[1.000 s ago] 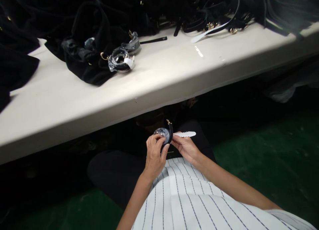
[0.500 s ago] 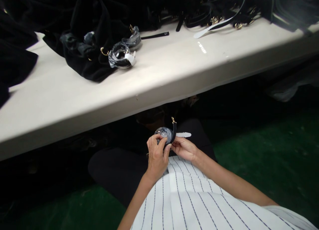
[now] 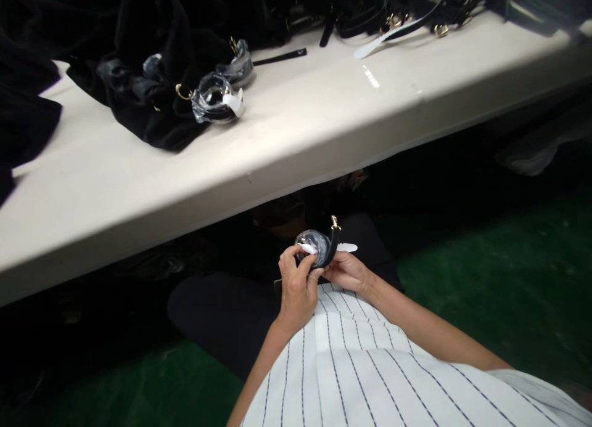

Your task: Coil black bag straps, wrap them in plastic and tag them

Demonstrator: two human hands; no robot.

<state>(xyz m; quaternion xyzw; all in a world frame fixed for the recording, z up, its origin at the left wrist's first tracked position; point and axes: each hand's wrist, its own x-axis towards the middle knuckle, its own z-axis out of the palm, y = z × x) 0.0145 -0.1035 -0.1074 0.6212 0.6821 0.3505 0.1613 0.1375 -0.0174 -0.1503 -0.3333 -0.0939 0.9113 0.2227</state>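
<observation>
Below the table edge, over my lap, both hands grip a small coiled black strap (image 3: 319, 247) wrapped in clear plastic, with a gold clasp sticking up and a white tab pointing right. My left hand (image 3: 296, 285) pinches the wrapped coil from the left, fingers closed on the plastic. My right hand (image 3: 348, 272) holds the strap's right side from underneath, fingers curled round it.
A white table (image 3: 296, 125) runs across the view above my hands. On it lie two more plastic-wrapped coils (image 3: 215, 99), a pile of black velvet fabric (image 3: 152, 63) at the left, and tangled black straps with gold buckles (image 3: 398, 17) at the back right. The floor (image 3: 485, 279) is green.
The white tab shows less past my right hand than before. My left fingers have shifted on the plastic wrap, and the coil has moved slightly to the right.
</observation>
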